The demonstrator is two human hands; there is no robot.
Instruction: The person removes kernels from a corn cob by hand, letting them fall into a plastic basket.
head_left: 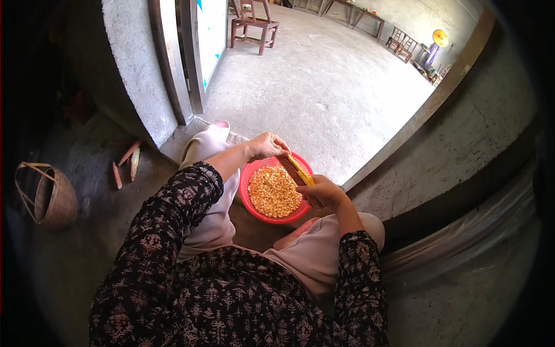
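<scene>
Right now I'd judge the step in hand to be working kernels (272, 194) off a corn cob (300, 174), partway through: yellow rows show along it beside a reddish-brown stretch, and from my station I cannot tell whether that stretch is its stripped side or a second, bare cob against it. It slants over the red basin (243, 188), from about one o'clock to three o'clock on the rim, with loose kernels heaped in the basin. My left hand (269, 146), at twelve o'clock, has its grip pinched close on the cob's far end; my right hand (325, 191), at three o'clock, wraps its grip around the near end. The next move, I think, calls for a firm right hold, pressure along the yellow rows, and the cob held inside the rim so that kernels drop into the basin.

For edges, I mind the trouser legs (315, 248) either side of the basin, and the door jamb (425, 95) running up from three towards two. A door frame (173, 75) stands at eleven. My widest room lies at twelve to one o'clock, over the concrete floor (306, 87) short of a wooden chair (254, 23). Three more cobs (134, 163) lie at about half past nine, with a wicker basket (62, 200) beyond them at nine.
</scene>
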